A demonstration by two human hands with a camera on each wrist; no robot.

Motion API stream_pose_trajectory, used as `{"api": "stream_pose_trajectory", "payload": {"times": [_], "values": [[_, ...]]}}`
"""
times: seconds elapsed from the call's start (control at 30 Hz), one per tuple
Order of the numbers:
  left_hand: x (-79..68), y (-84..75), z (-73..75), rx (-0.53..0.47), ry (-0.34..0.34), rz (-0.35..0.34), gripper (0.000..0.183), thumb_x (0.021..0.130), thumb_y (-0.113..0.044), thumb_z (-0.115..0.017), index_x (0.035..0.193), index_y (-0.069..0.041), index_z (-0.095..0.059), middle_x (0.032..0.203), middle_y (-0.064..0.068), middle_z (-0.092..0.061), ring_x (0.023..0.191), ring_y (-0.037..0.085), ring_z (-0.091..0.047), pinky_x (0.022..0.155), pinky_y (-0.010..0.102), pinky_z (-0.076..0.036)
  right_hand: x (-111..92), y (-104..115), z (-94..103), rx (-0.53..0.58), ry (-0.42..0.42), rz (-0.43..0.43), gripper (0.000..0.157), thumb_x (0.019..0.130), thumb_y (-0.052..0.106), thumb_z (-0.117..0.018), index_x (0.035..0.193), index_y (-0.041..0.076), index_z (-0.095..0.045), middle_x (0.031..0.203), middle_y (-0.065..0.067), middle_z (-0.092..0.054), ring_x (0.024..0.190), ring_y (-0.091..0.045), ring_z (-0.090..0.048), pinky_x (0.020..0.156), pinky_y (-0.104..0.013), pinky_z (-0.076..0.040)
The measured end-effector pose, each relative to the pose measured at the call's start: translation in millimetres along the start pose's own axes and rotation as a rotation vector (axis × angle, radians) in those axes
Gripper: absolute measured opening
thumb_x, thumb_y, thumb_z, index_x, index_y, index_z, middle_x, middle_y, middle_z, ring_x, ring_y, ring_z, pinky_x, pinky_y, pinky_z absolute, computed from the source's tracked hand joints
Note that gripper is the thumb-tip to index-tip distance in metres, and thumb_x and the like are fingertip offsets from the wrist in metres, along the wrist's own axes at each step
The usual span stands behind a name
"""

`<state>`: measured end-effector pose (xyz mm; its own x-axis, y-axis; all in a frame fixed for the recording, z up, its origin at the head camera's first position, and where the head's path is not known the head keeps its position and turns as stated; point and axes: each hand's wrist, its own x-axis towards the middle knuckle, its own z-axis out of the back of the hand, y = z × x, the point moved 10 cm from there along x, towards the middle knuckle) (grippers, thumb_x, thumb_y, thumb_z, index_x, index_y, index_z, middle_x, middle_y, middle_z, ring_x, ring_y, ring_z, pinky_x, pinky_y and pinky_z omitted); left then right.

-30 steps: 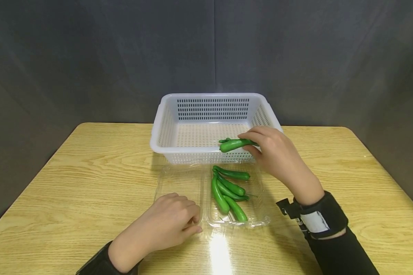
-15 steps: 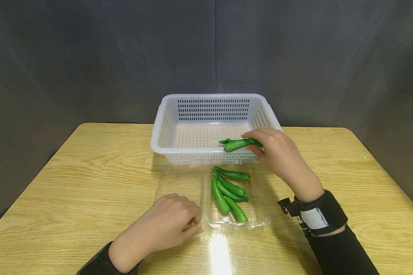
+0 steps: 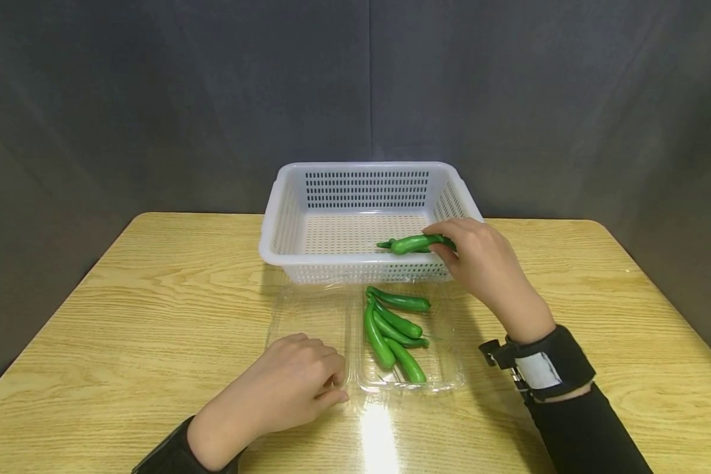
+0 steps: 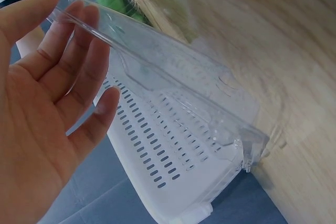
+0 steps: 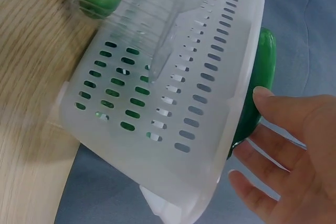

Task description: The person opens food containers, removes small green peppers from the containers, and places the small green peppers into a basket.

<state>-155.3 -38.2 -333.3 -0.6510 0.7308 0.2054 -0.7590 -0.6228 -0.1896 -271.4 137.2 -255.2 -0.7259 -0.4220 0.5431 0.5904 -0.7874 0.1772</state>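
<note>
My right hand (image 3: 486, 260) pinches a green pepper (image 3: 411, 244) between thumb and fingers, over the front right of the white perforated basket (image 3: 332, 259). In the right wrist view, that held pepper (image 5: 265, 61) shows beyond the basket's rim. More green peppers lie inside, partly hidden by the front wall. My left hand (image 3: 293, 378) rests with loosely bent fingers over the lower edge of the lid half of a clear plastic clamshell box (image 3: 311, 309). In the left wrist view its fingertips are right at the clear rim (image 4: 152, 69). Several green peppers (image 3: 399, 324) lie in the box's right half.
The basket stands behind the clamshell box on a wooden table (image 3: 154, 316), near its far edge. A dark grey curtain (image 3: 213, 99) hangs behind the table. Black straps (image 3: 553, 365) circle the wrists.
My right hand has moved slightly to the right with the held pepper, whose tip has risen a little from the basket's front rim. The left hand has stayed still.
</note>
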Motion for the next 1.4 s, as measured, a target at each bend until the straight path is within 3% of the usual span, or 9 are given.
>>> {"api": "stream_pose_trajectory", "payload": {"times": [0.43, 0.8, 1.4], "values": [[-0.1, -0.1, -0.9, -0.003, 0.006, 0.004, 0.024, 0.082, -0.033, -0.08, 0.074, -0.022, -0.06, 0.064, -0.018, -0.04, 0.06, 0.001, -0.038, 0.063, 0.022, -0.037, -0.5, -7.7, -0.9, -0.041, -0.016, -0.029, 0.025, 0.083, 0.0, -0.077, 0.107, 0.002, -0.071, 0.106, -0.015, -0.071, 0.098, -0.035, -0.066, 0.081, -0.05, -0.051], [-0.5, 0.6, -1.9, -0.001, 0.02, 0.011, 0.024, 0.082, -0.034, -0.08, 0.074, -0.022, -0.06, 0.064, -0.018, -0.04, 0.059, 0.002, -0.038, 0.061, 0.022, -0.035, -2.9, -11.6, -3.0, -0.056, -0.038, -0.007, 0.022, 0.083, -0.001, -0.076, 0.105, 0.001, -0.071, 0.1, -0.014, -0.068, 0.084, -0.035, -0.066, 0.07, -0.05, -0.052], [-0.3, 0.7, -2.6, 0.001, 0.031, 0.014, 0.024, 0.083, -0.034, -0.079, 0.075, -0.022, -0.06, 0.064, -0.018, -0.04, 0.059, 0.002, -0.038, 0.062, 0.022, -0.035, -3.4, -18.4, -9.1, -0.043, -0.003, -0.033, 0.023, 0.083, -0.005, -0.074, 0.105, 0.002, -0.071, 0.11, -0.015, -0.07, 0.093, -0.035, -0.068, 0.074, -0.05, -0.052]]}}
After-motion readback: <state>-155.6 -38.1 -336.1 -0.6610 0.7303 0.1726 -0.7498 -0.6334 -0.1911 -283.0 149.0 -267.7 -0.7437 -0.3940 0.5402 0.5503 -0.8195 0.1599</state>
